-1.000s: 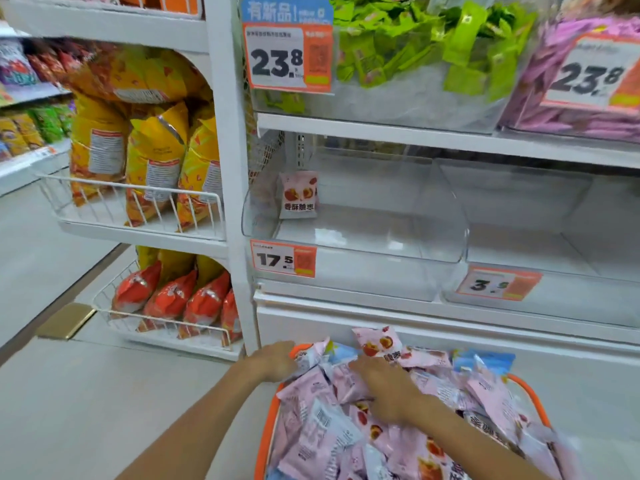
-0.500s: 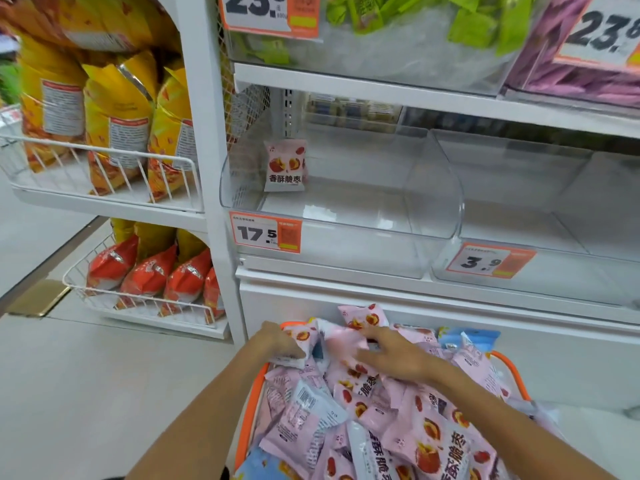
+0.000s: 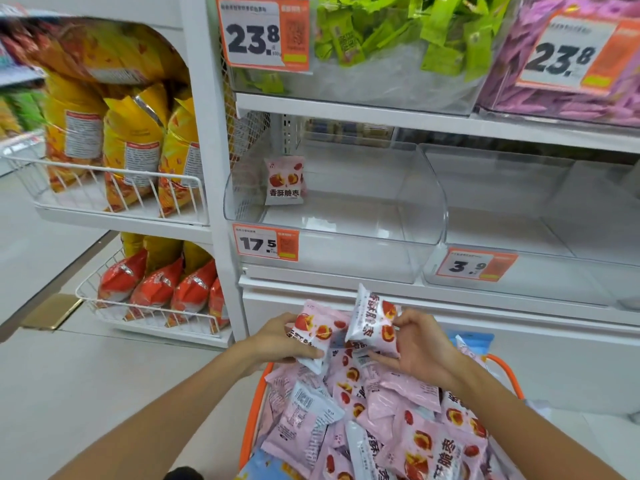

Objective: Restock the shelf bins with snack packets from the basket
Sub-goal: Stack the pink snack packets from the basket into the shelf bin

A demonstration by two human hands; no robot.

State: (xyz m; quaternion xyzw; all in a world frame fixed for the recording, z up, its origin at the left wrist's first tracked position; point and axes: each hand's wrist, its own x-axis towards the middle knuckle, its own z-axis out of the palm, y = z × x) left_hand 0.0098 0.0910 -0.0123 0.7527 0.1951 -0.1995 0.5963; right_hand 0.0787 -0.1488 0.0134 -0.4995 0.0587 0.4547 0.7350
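Note:
An orange basket (image 3: 251,420) at the bottom centre is heaped with pink snack packets (image 3: 388,427) showing red fruit. My left hand (image 3: 277,341) grips a pink packet (image 3: 311,332) just above the heap. My right hand (image 3: 420,346) pinches another pink packet (image 3: 372,318), lifted a little higher. Above them stands a clear shelf bin (image 3: 332,244) with a 17.5 tag; one single pink packet (image 3: 284,181) leans against its back left wall.
A second clear bin (image 3: 554,271) tagged 3.9 sits to the right. Upper bins hold green (image 3: 398,32) and purple (image 3: 568,98) packets. Wire racks (image 3: 114,188) with yellow and red bags hang at the left. A blue packet (image 3: 471,341) lies in the basket.
Both hands have closed on pink packets and raised them off the heap. The view has shifted closer to the shelf.

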